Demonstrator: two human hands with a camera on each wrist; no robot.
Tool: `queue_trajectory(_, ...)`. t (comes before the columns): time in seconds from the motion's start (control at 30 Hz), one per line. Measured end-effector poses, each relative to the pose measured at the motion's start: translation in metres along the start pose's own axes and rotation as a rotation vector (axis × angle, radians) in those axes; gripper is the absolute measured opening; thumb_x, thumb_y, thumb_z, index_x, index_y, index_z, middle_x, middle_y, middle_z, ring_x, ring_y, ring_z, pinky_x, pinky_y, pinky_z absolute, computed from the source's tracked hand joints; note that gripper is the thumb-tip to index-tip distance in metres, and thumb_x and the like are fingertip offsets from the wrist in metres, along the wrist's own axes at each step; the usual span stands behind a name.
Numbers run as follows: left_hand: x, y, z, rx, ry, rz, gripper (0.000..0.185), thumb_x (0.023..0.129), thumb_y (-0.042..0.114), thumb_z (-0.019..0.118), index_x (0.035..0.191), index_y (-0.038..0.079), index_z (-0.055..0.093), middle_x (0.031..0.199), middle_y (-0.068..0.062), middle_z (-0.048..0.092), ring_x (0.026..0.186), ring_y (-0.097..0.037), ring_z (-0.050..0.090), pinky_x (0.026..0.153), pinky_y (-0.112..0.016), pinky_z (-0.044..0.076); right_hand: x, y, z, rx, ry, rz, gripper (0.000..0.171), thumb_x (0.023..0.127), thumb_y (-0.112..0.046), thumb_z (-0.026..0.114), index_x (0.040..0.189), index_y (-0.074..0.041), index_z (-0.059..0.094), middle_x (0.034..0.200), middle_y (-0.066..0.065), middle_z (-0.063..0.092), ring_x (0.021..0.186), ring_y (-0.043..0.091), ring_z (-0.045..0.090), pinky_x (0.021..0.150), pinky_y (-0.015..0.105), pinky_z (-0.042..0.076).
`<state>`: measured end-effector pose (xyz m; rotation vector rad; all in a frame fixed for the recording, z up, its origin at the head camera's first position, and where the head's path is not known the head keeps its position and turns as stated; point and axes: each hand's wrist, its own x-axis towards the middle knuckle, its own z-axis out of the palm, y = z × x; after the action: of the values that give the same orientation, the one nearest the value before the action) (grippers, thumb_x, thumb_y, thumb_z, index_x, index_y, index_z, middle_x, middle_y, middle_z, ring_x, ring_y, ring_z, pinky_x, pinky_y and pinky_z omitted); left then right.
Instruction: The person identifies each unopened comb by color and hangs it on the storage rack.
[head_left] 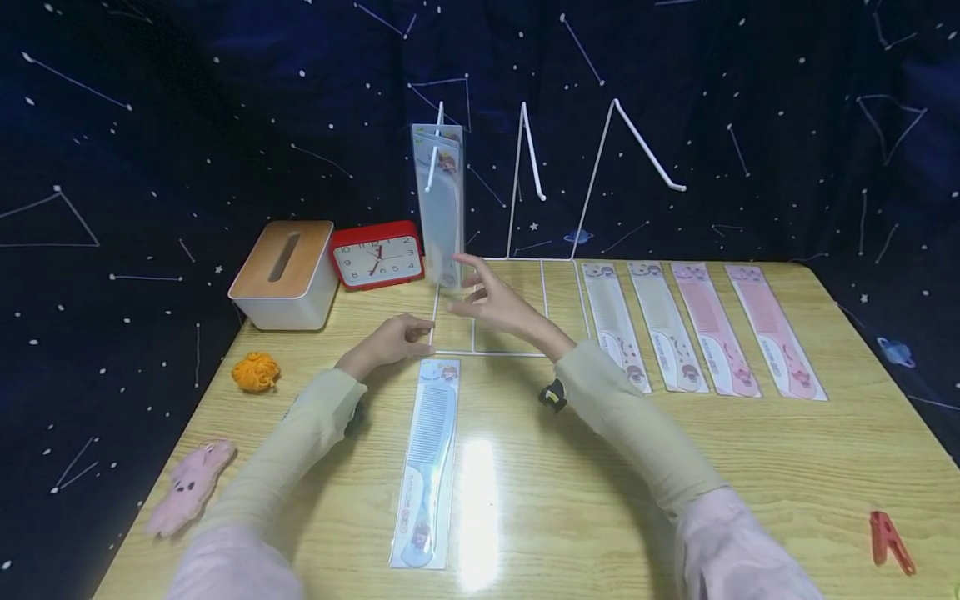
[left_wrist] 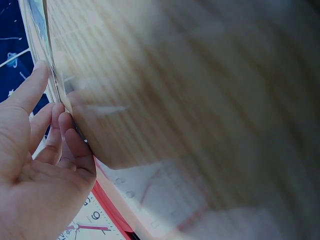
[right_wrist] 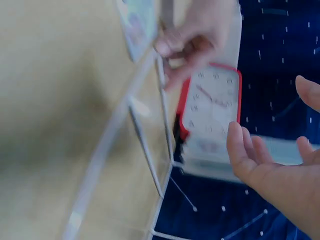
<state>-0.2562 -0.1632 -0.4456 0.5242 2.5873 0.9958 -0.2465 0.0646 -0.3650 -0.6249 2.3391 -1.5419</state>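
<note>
A white wire display rack (head_left: 510, 354) stands at the back of the table, with three upright hooks. Packaged blue combs (head_left: 442, 212) hang overlapping from its left hook. My left hand (head_left: 388, 343) is at the rack's front left corner; the right wrist view shows its thumb and fingers pinching the wire. My right hand (head_left: 498, 307), fingers spread and bent a little, hovers beside the lower end of the hanging packs and holds nothing. Another packaged blue comb (head_left: 429, 467) lies lengthwise on the table, in front of the rack.
Several packaged combs, pale ones (head_left: 667, 325) and pink ones (head_left: 716, 329), lie in a row at right. A tissue box (head_left: 281, 275) and red clock (head_left: 378, 256) stand left. Orange yarn (head_left: 256, 372), a pink plush (head_left: 191, 487), a black item (head_left: 553, 396) and a red clip (head_left: 891, 542) lie about.
</note>
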Motion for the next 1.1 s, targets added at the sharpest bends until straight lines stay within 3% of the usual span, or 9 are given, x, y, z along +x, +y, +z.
queue_trajectory(0.13, 0.0, 0.001, 0.0, 0.011, 0.003, 0.006, 0.056, 0.087, 0.022, 0.07, 0.135, 0.0, 0.051, 0.132, -0.021, 0.053, 0.12, -0.035, 0.051, 0.103, -0.046, 0.042, -0.028, 0.012, 0.015, -0.071, -0.072, 0.062, 0.073, 0.087, -0.026, 0.07, 0.147, -0.018, 0.03, 0.134, 0.024, 0.044, 0.107, 0.035, 0.056, 0.082, 0.042, 0.054)
queue_trajectory(0.33, 0.0, 0.001, -0.001, 0.025, 0.017, 0.012, 0.055, 0.087, 0.021, 0.07, 0.134, -0.001, 0.052, 0.13, -0.021, 0.055, 0.118, -0.034, 0.052, 0.101, -0.045, 0.043, -0.067, 0.028, 0.041, -0.253, -0.289, 0.076, 0.073, 0.085, -0.032, 0.071, 0.145, -0.013, 0.035, 0.119, 0.021, 0.049, 0.101, 0.027, 0.05, 0.078, 0.037, 0.049)
queue_trajectory(0.53, -0.001, 0.002, 0.001, 0.013, 0.018, 0.003, 0.055, 0.087, 0.021, 0.07, 0.134, 0.001, 0.052, 0.131, -0.021, 0.054, 0.12, -0.035, 0.051, 0.102, -0.046, 0.042, -0.078, 0.029, 0.06, -0.409, -0.424, 0.089, 0.078, 0.081, -0.038, 0.074, 0.147, -0.019, 0.036, 0.101, 0.011, 0.041, 0.088, 0.021, 0.037, 0.067, 0.029, 0.038)
queue_trajectory(0.63, -0.001, 0.002, 0.002, 0.013, 0.015, 0.0, 0.055, 0.087, 0.021, 0.07, 0.135, 0.001, 0.051, 0.132, -0.021, 0.053, 0.119, -0.034, 0.051, 0.102, -0.046, 0.042, -0.078, 0.026, 0.068, -0.52, -0.464, 0.081, 0.078, 0.08, -0.044, 0.073, 0.146, -0.022, 0.039, 0.103, 0.011, 0.043, 0.088, 0.021, 0.038, 0.069, 0.028, 0.039)
queue_trajectory(0.77, 0.0, 0.002, 0.003, 0.019, 0.005, 0.007, 0.055, 0.087, 0.021, 0.069, 0.135, 0.001, 0.05, 0.131, -0.021, 0.053, 0.118, -0.034, 0.051, 0.101, -0.046, 0.042, -0.077, 0.027, 0.073, -0.615, -0.481, 0.067, 0.074, 0.08, -0.048, 0.071, 0.144, -0.022, 0.044, 0.113, 0.016, 0.048, 0.092, 0.023, 0.044, 0.075, 0.033, 0.047)
queue_trajectory(0.9, 0.0, 0.002, 0.004, 0.019, 0.0, 0.011, 0.056, 0.088, 0.022, 0.069, 0.136, 0.001, 0.05, 0.131, -0.021, 0.054, 0.117, -0.035, 0.052, 0.101, -0.045, 0.043, -0.081, 0.026, 0.072, -0.6, -0.445, 0.109, 0.069, 0.081, -0.049, 0.07, 0.139, -0.019, 0.049, 0.129, 0.019, 0.049, 0.11, 0.032, 0.045, 0.087, 0.049, 0.048)
queue_trajectory(1.0, 0.0, 0.001, 0.003, 0.013, 0.003, 0.007, 0.056, 0.088, 0.022, 0.069, 0.136, 0.001, 0.05, 0.131, -0.021, 0.053, 0.117, -0.035, 0.052, 0.101, -0.045, 0.043, -0.086, 0.022, 0.068, -0.592, -0.399, 0.149, 0.067, 0.079, -0.05, 0.071, 0.134, -0.016, 0.054, 0.132, 0.023, 0.046, 0.112, 0.035, 0.042, 0.085, 0.053, 0.048)
queue_trajectory(1.1, -0.001, 0.002, 0.001, 0.003, 0.014, 0.017, 0.055, 0.087, 0.019, 0.069, 0.135, -0.001, 0.05, 0.13, -0.023, 0.054, 0.118, -0.035, 0.052, 0.102, -0.045, 0.042, -0.092, 0.017, 0.067, -0.598, -0.353, 0.171, 0.07, 0.076, -0.052, 0.073, 0.133, -0.014, 0.055, 0.126, 0.026, 0.044, 0.104, 0.032, 0.042, 0.079, 0.047, 0.05)
